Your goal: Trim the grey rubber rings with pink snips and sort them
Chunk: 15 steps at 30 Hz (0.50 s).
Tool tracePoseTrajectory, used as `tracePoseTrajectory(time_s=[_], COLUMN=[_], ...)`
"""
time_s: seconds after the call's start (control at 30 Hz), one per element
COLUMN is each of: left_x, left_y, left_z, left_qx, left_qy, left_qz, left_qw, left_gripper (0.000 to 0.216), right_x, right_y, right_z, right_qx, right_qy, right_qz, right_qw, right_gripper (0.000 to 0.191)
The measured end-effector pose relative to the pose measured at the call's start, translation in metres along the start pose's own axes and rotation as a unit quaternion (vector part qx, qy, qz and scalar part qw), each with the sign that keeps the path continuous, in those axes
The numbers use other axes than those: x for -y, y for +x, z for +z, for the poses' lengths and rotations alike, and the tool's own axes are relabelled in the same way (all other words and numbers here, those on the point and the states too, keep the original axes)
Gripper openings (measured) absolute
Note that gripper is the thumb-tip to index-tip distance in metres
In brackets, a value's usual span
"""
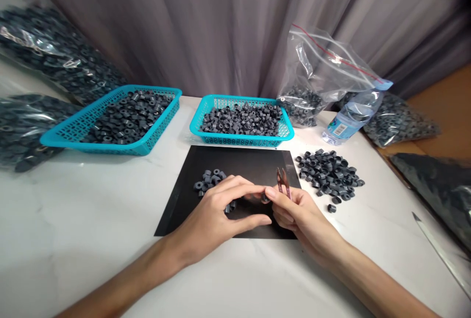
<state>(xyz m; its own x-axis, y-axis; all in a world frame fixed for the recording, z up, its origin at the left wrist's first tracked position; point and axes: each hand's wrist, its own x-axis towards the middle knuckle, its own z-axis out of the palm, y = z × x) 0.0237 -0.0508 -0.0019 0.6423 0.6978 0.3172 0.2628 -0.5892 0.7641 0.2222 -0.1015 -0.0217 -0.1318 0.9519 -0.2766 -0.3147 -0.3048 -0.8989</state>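
Note:
Over a black mat (243, 161), my right hand (298, 210) holds a pair of tweezers (282, 180) with the tips pointing up and away. Between its thumb and finger sits a small dark cylindrical part (265, 197). My left hand (221, 205) reaches across from the left, thumb and fingers apart. Its index fingertip lies beside or on that small part; I cannot tell if it presses on it. A small heap of grey ring-shaped parts (208, 180) lies on the mat, partly behind my left hand.
Two turquoise baskets (142, 148) (243, 139) of grey parts stand behind the mat. A loose pile of dark parts (331, 173) lies to the right. Further back are a zip bag (301, 102) of parts and a water bottle (353, 114). Filled bags (33, 121) crowd the left.

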Motion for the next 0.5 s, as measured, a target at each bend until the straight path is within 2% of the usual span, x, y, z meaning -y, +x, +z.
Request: tracePoseTrajectory(time_s=[0.1, 0.27, 0.4, 0.5], left_x=[0.003, 0.011, 0.015, 0.014], left_y=[0.004, 0.007, 0.004, 0.004], left_z=[-0.008, -0.017, -0.013, -0.011], left_qx=[0.02, 0.014, 0.01, 0.005], left_qy=[0.092, 0.26, 0.297, 0.277], left_qz=[-0.017, -0.021, -0.011, -0.016], left_qw=[0.995, 0.965, 0.955, 0.961], left_gripper=[0.049, 0.034, 0.014, 0.011], right_x=[-0.003, -0.004, -0.004, -0.004], right_y=[0.002, 0.003, 0.003, 0.003], right_z=[-0.002, -0.002, 0.0, 0.0], right_qx=[-0.014, -0.024, -0.041, -0.048], right_qy=[0.008, 0.007, 0.011, 0.028], right_qz=[-0.011, -0.016, -0.015, -0.02], right_qw=[1.0, 1.0, 0.999, 0.998], right_gripper=[0.046, 0.041, 0.042, 0.044])
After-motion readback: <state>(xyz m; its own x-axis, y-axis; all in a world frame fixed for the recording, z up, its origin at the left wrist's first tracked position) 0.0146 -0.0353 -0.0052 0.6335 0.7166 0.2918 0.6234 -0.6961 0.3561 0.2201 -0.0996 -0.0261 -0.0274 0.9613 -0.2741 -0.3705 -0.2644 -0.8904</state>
